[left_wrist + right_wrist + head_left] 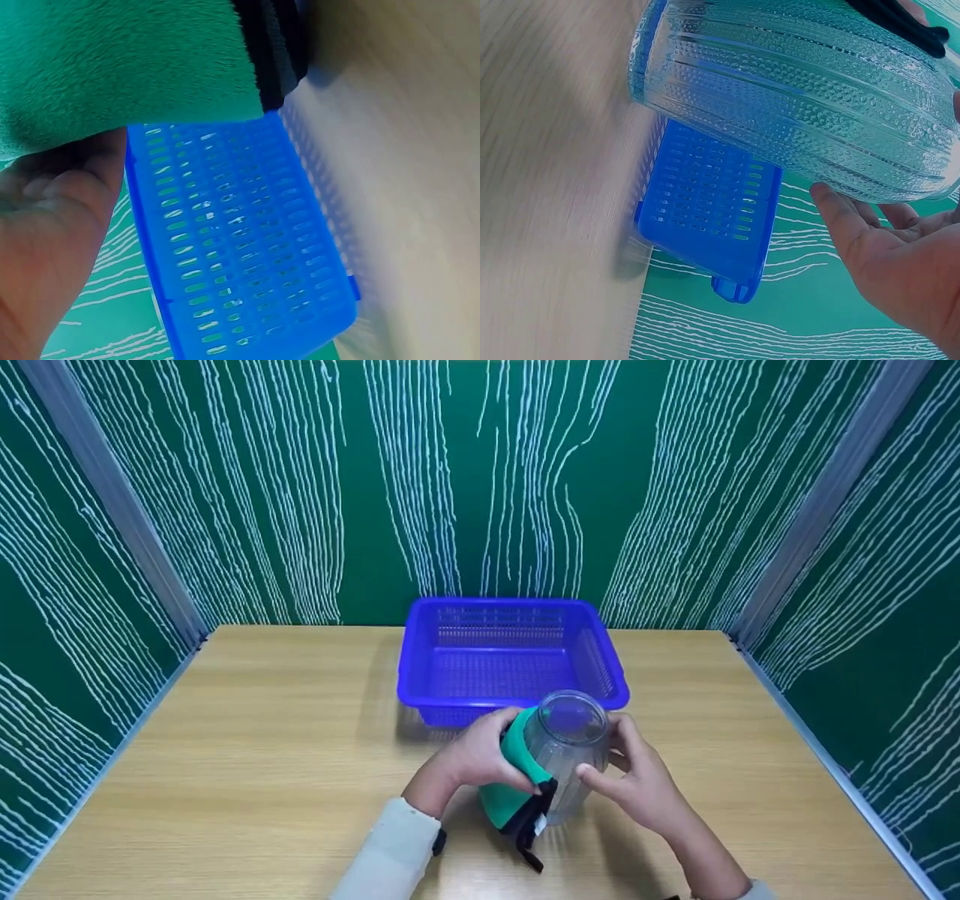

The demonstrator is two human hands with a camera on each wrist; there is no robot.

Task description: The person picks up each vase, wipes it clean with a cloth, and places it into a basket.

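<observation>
A clear glass jar (570, 757) with a textured, ribbed side stands near the middle front of the table, its round mouth facing up. My right hand (634, 780) holds it near the top from the right, thumb in front and fingers behind. In the right wrist view the jar (795, 97) spans the upper part. From the left, my left hand (480, 754) grips a green cloth (510, 802) with black edging, which lies against the jar's left side. The cloth (127, 67) hides the jar in the left wrist view.
Just behind the jar, a blue plastic basket (409, 660) with slotted sides sits on the wooden table (262, 750). Nothing shows inside it. Green walls (375, 510) with white wavy lines enclose the table at the back and both sides.
</observation>
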